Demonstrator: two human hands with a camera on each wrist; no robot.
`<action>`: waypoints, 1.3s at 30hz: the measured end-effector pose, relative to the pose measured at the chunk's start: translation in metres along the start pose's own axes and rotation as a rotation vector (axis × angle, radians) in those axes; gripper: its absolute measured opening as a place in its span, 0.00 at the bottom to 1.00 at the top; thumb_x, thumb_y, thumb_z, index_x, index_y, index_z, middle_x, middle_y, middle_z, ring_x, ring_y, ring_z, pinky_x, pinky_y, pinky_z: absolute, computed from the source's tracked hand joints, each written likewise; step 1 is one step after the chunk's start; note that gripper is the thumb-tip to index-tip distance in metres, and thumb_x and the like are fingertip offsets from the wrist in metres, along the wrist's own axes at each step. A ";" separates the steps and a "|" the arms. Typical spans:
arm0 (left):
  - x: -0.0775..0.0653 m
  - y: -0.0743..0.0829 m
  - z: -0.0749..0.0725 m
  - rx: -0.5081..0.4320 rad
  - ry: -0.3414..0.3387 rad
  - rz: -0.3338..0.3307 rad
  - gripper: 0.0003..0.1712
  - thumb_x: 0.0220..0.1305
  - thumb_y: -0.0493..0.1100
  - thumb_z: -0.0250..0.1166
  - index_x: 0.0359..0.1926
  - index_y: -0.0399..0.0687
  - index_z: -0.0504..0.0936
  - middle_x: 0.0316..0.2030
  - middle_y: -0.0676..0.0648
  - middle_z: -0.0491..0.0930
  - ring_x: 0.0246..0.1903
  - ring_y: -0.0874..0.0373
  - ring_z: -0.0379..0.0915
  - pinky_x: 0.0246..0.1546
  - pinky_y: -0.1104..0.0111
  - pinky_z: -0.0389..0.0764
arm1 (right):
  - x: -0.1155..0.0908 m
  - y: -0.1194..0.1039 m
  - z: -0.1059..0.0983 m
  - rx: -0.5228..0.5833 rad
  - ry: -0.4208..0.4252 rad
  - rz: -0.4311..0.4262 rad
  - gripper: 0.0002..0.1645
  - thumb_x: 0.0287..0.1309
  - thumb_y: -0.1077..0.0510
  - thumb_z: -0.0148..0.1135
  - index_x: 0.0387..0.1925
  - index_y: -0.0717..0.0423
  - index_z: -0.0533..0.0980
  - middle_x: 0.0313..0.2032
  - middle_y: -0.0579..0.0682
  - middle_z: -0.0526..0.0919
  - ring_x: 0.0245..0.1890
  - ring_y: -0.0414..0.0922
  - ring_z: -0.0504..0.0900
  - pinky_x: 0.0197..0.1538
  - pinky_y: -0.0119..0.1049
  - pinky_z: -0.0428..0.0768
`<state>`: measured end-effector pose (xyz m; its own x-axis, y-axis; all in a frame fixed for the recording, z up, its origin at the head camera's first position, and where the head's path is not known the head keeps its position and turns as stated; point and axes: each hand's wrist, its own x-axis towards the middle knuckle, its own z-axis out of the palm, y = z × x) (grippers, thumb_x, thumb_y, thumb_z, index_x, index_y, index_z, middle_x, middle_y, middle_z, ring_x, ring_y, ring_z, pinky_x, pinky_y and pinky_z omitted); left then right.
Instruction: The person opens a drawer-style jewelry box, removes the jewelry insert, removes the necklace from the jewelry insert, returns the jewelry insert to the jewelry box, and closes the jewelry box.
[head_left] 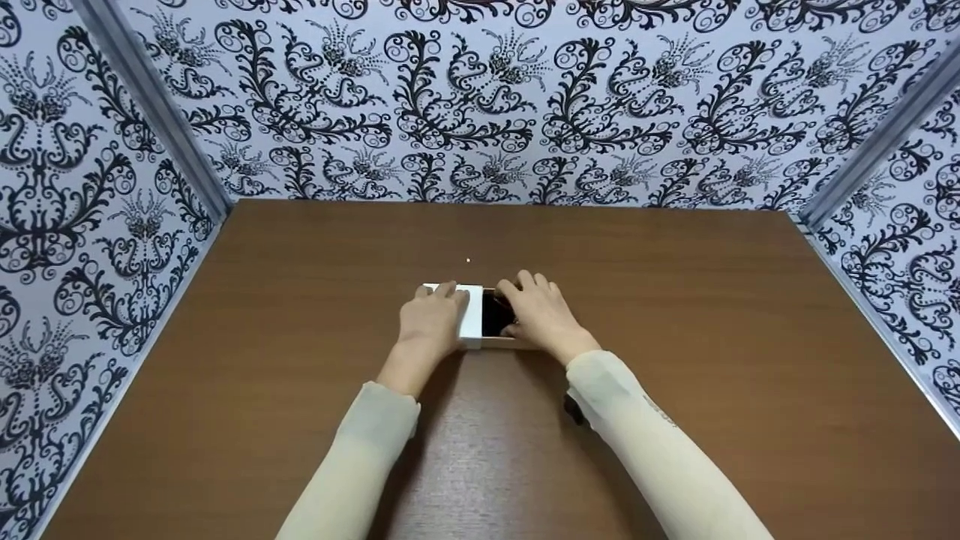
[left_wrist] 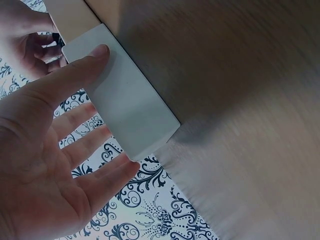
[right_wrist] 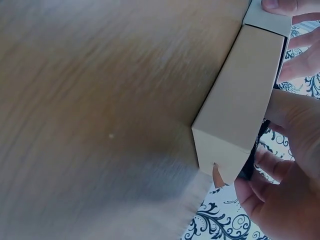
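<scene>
A slim box lies on the table, its white sleeve [head_left: 472,319] covering the left part and a tan cardboard inner tray [right_wrist: 237,90] sticking out to the right. My left hand [head_left: 431,319] grips the sleeve, thumb on the near side in the left wrist view and the other fingers over the top and far side. Inside the tray's exposed part is something black [head_left: 493,315], whose kind I cannot make out. Over the tray's right end, my right hand [head_left: 544,311] pinches at the black thing with curled fingers and thumb; its palm side hides much of it.
The brown wooden table [head_left: 675,285] spreads around the box on all sides. Patterned black-and-white walls [head_left: 502,97] stand behind and at both sides, with grey metal posts [head_left: 154,97] at the corners.
</scene>
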<state>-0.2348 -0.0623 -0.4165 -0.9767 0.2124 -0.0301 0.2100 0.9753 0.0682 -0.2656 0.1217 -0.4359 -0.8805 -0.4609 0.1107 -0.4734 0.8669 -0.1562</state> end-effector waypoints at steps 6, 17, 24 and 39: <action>0.000 0.000 0.001 -0.003 0.012 0.004 0.44 0.46 0.53 0.80 0.66 0.56 0.74 0.70 0.49 0.69 0.64 0.41 0.69 0.43 0.50 0.86 | 0.000 0.003 -0.001 0.043 0.024 -0.009 0.36 0.46 0.53 0.79 0.56 0.51 0.72 0.51 0.58 0.79 0.52 0.59 0.72 0.55 0.53 0.78; 0.001 0.001 0.001 -0.004 -0.008 0.003 0.42 0.49 0.52 0.78 0.66 0.56 0.73 0.71 0.50 0.68 0.64 0.41 0.69 0.44 0.51 0.86 | -0.002 0.015 -0.015 0.352 0.028 0.058 0.29 0.57 0.52 0.72 0.58 0.52 0.73 0.53 0.54 0.79 0.56 0.54 0.78 0.63 0.51 0.75; 0.000 0.000 0.001 -0.006 -0.002 -0.004 0.42 0.50 0.50 0.78 0.67 0.57 0.73 0.71 0.50 0.68 0.65 0.42 0.68 0.44 0.51 0.86 | -0.003 0.016 -0.021 0.490 0.069 0.047 0.21 0.58 0.63 0.67 0.53 0.58 0.78 0.50 0.57 0.82 0.53 0.55 0.80 0.62 0.51 0.76; 0.000 -0.005 0.001 -0.035 -0.039 0.017 0.48 0.44 0.64 0.78 0.65 0.53 0.72 0.70 0.42 0.63 0.64 0.38 0.67 0.55 0.48 0.78 | -0.005 0.018 -0.033 0.740 0.109 0.119 0.19 0.56 0.68 0.67 0.51 0.60 0.79 0.47 0.58 0.86 0.45 0.53 0.84 0.53 0.45 0.81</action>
<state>-0.2357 -0.0671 -0.4178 -0.9705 0.2314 -0.0673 0.2238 0.9690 0.1041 -0.2687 0.1463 -0.4070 -0.9375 -0.3174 0.1426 -0.3019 0.5383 -0.7868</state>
